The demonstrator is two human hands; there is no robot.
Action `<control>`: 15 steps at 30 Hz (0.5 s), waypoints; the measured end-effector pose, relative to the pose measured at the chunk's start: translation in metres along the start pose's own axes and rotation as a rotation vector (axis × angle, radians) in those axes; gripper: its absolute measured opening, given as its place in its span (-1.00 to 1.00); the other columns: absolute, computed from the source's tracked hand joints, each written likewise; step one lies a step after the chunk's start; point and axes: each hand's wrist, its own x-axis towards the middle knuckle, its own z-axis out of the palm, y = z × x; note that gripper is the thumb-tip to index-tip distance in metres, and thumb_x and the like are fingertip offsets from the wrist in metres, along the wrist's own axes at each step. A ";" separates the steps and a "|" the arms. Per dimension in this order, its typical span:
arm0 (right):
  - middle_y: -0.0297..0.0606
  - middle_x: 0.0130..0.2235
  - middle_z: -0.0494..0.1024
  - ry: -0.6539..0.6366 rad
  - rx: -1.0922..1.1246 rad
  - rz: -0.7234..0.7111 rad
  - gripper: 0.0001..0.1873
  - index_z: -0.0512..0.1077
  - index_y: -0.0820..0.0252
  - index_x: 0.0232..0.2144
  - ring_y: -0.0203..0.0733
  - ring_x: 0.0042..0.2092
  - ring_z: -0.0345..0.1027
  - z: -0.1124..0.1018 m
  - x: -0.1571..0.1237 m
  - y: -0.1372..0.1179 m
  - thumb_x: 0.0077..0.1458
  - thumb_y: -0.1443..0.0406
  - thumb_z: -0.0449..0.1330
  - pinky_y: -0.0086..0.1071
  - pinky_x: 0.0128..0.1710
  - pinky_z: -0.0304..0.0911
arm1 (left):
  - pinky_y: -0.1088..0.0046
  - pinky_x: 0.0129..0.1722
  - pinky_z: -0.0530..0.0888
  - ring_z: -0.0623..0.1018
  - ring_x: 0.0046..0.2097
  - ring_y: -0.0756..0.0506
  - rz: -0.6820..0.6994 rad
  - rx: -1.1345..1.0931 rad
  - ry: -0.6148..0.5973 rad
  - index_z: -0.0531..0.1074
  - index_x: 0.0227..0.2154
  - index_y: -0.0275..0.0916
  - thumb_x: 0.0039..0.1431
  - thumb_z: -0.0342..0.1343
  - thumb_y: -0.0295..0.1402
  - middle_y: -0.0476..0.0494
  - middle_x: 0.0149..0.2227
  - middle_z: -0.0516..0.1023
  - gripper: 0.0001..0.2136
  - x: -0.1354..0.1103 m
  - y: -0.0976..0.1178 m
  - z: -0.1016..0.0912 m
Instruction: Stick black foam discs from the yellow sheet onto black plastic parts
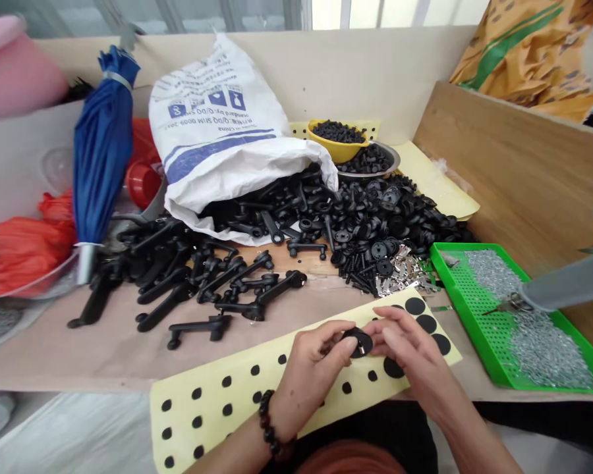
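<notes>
On the left of the table (79, 355), a red plastic bag (20, 250) lay just beside a folded blue umbrella (101, 145). Further right, a white woven sack (217, 125) stood behind many black plastic arms (232, 273). Nearer to the person, the left hand (311, 375), with a dark bead bracelet (271, 424) on its wrist, was half closed, and it pinched a round black disc (358, 342) above a yellow sheet with black dots (212, 401). The right hand (408, 349) was also half closed, and its fingertips held the same disc from the other side. At the far right was a green perforated tray (474, 329) with many small silver metal pieces (543, 352).
</notes>
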 end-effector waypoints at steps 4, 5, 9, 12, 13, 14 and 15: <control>-0.23 -0.21 0.51 -0.065 -0.452 -0.237 -0.75 0.34 0.10 -0.10 -0.16 -0.19 0.42 0.015 -0.004 -0.004 0.23 0.22 -0.02 -0.35 -0.20 0.32 | 0.51 -0.33 0.46 0.47 -0.34 -0.03 0.029 0.027 -0.028 0.47 -0.17 -0.26 0.16 0.06 -0.28 -0.10 -0.32 0.53 -0.76 -0.006 0.004 -0.001; -0.21 -0.20 0.51 -0.065 -0.526 -0.304 -0.75 0.34 0.11 -0.09 -0.16 -0.19 0.42 0.020 -0.006 -0.004 0.25 0.26 -0.06 -0.35 -0.20 0.31 | 0.51 -0.35 0.46 0.47 -0.37 -0.02 0.011 0.008 -0.028 0.47 -0.16 -0.26 0.15 0.06 -0.27 -0.11 -0.33 0.53 -0.75 -0.009 0.006 -0.002; -0.16 -0.22 0.51 -0.140 -0.645 -0.575 -0.68 0.25 0.16 -0.02 -0.14 -0.22 0.42 0.045 -0.012 -0.004 0.23 0.39 -0.13 -0.31 -0.20 0.33 | 0.51 -0.42 0.46 0.47 -0.44 -0.02 -0.109 -0.077 -0.007 0.46 -0.15 -0.30 0.09 0.10 -0.19 -0.12 -0.40 0.53 -0.66 -0.031 0.009 -0.016; -0.14 -0.23 0.51 -0.319 -0.790 -0.733 -0.63 0.23 0.16 0.04 -0.12 -0.22 0.41 0.056 -0.015 -0.005 0.21 0.40 -0.11 -0.27 -0.19 0.36 | 0.48 -0.42 0.49 0.50 -0.40 -0.06 -0.185 0.026 0.038 0.50 -0.16 -0.25 0.03 0.14 -0.13 -0.13 -0.37 0.57 -0.63 -0.061 0.006 -0.049; -0.14 -0.23 0.52 -0.349 -0.857 -0.761 -0.64 0.25 0.15 0.03 -0.10 -0.21 0.41 0.053 -0.016 -0.005 0.20 0.38 -0.09 -0.25 -0.18 0.36 | 0.48 -0.42 0.50 0.51 -0.39 -0.08 -0.217 0.097 0.055 0.51 -0.17 -0.22 0.02 0.14 -0.12 -0.12 -0.36 0.58 -0.64 -0.074 0.004 -0.065; -0.14 -0.22 0.52 -0.352 -0.923 -0.776 -0.67 0.29 0.14 0.00 -0.08 -0.20 0.41 0.047 -0.018 -0.005 0.20 0.36 -0.06 -0.23 -0.17 0.36 | 0.48 -0.44 0.50 0.52 -0.40 -0.09 -0.251 0.187 0.079 0.52 -0.19 -0.18 0.01 0.14 -0.12 -0.09 -0.37 0.59 -0.66 -0.088 0.002 -0.083; -0.13 -0.23 0.53 -0.317 -0.978 -0.763 -0.71 0.33 0.13 -0.05 -0.07 -0.19 0.41 0.036 -0.019 -0.004 0.19 0.34 -0.03 -0.20 -0.14 0.34 | 0.48 -0.45 0.50 0.53 -0.39 -0.11 -0.292 0.289 0.093 0.53 -0.20 -0.15 0.01 0.14 -0.13 -0.07 -0.36 0.60 -0.68 -0.103 0.001 -0.102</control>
